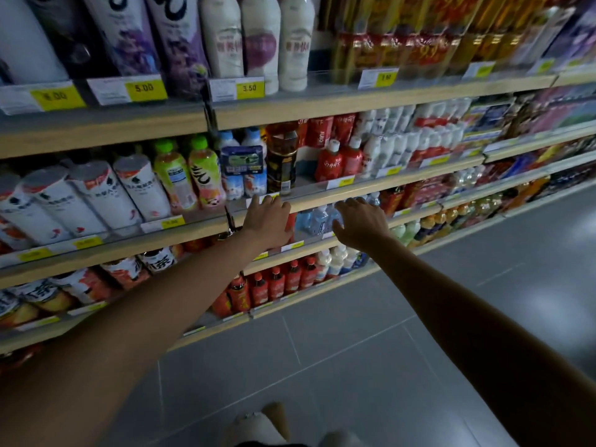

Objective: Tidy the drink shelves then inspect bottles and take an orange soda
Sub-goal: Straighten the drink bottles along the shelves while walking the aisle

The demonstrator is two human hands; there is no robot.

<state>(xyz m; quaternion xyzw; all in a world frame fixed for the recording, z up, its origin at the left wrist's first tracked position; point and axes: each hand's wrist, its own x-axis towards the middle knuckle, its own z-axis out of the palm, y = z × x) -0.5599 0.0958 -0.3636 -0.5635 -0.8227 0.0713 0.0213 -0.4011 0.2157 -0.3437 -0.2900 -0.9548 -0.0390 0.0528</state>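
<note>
Both arms reach toward the drink shelves. My left hand (267, 221) is stretched out with straight fingers at the front edge of the second shelf (322, 196), just below a dark brown bottle (281, 162). My right hand (359, 222) is spread open in front of the clear blue water bottles (317, 219) on the shelf below, holding nothing. Orange bottles (429, 222) stand further right on that lower shelf row. Whether either hand touches the shelf or a bottle cannot be told.
White and purple bottles (222, 37) fill the top shelf above yellow price tags (250, 88). Green-capped bottles (190, 175) and white bottles (96, 195) stand at left, red bottles (280, 282) on the bottom shelf. Grey tiled floor (387, 350) lies below.
</note>
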